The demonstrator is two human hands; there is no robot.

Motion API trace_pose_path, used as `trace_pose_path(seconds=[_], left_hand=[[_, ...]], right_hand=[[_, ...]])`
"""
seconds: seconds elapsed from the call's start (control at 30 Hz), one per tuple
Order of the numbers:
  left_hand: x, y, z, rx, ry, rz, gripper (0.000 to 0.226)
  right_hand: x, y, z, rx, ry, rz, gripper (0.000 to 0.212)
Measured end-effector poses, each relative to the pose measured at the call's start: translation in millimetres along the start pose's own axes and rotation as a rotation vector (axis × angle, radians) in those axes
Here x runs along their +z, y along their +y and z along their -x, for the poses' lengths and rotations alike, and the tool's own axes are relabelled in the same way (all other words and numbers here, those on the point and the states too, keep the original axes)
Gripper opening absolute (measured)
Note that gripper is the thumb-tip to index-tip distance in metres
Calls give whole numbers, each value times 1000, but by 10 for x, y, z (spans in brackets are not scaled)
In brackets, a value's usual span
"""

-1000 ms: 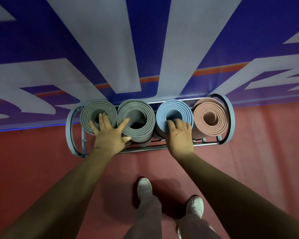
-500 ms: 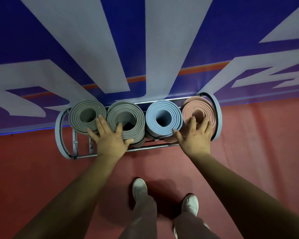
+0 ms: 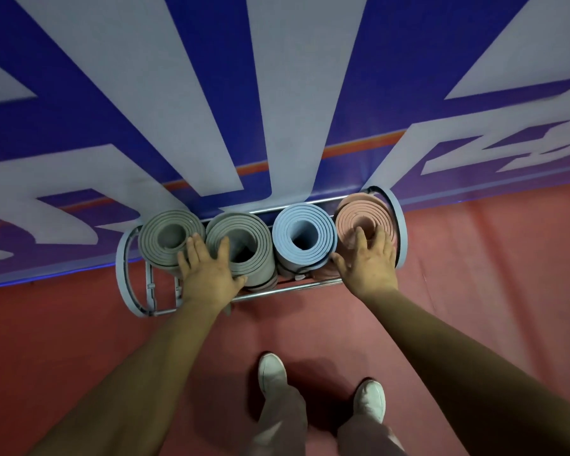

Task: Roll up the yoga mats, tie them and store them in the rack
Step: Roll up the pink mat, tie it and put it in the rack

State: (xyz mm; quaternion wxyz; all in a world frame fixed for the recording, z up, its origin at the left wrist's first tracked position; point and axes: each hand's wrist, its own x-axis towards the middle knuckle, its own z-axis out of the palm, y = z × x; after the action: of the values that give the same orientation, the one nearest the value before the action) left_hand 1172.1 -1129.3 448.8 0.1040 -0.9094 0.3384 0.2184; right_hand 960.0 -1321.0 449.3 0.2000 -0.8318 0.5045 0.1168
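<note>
Since a second ago my right hand has slid off the blue mat onto the pink mat at the rack's 3 o'clock end, fingers spread flat. Left hand, fingers apart, presses the outer grey mat and inner grey mat (all four rolled, in the rack).

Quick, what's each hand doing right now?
Left hand: open, flat on the outer grey mat and the inner grey mat.
Right hand: open, resting on the pink mat.
</note>
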Motion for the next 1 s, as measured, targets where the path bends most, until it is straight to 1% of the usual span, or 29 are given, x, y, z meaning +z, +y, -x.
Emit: trace_pose_path(seconds=[0.17,0.27,0.37,0.53,0.7,0.77,0.9,1.0], left_hand=[[-101,10,102,15,-4,41,88],[-185,-38,218,8,14,89,75],[-337,-91,358,0,-7,92,65],[-515,-71,578,17,-58,212,61],[-485,-8,828,-19,3,301,53],[-488,30,1010,-28,34,358,45],[-542,108,1403,-50,28,469,31],[-634,142,1583,-115,53,551,22]], right_hand=[[-94,3,70,18,-14,-22,79],[-193,15,196,26,-23,-19,78],[-351,-5,378,38,-54,-30,77],[-529,-75,621,1,-42,-52,73],[-537,-132,760,-62,-76,-105,67],[-573,-111,845,-90,-82,-118,64],[-638,80,1102,-98,-93,-141,55],[-720,147,1240,-142,-81,-132,52]])
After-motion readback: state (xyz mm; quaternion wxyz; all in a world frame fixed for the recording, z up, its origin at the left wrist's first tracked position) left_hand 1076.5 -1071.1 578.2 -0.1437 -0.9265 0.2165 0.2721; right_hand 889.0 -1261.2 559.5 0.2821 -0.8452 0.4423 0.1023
